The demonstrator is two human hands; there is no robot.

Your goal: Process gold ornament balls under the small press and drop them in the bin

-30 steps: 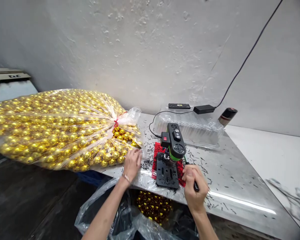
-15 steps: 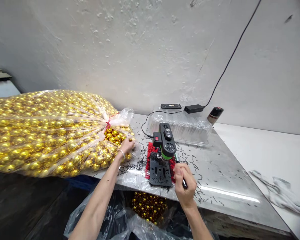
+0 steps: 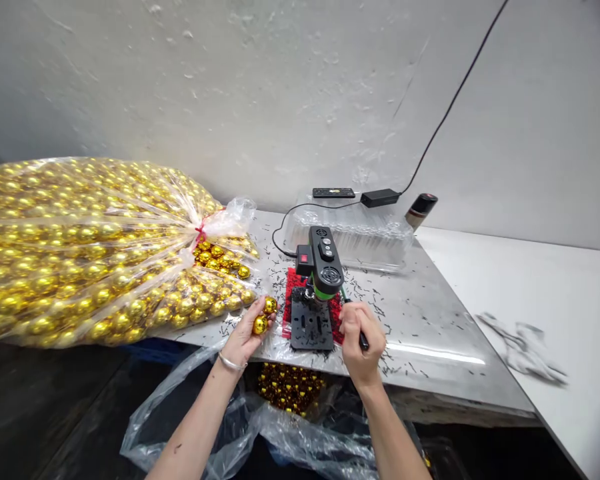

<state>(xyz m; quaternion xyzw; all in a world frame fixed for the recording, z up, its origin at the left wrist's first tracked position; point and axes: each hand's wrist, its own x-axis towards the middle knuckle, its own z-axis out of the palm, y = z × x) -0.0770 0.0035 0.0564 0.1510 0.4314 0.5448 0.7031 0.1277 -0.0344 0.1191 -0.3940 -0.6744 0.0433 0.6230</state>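
Note:
Two shiny gold balls rest in the fingers of my left hand, palm turned up, between the large clear bag and the machine. My right hand is wrapped round a black-ended lever handle on the right side of a small bench press. The press has a black top housing with a green ring under it and a slotted black base plate. It stands on a red mat. Left of my hand, more gold balls show in the torn opening of the bag.
Black scraps litter the metal table. Behind the press lie a clear plastic tray, a power adapter, a remote control and a spray can. Below the table edge, an open plastic bag holds gold balls. White gloves lie right.
My left hand has moved from the bag's opening towards the press and turned palm up, showing two gold balls. My right hand stays on the lever. The view has shifted slightly.

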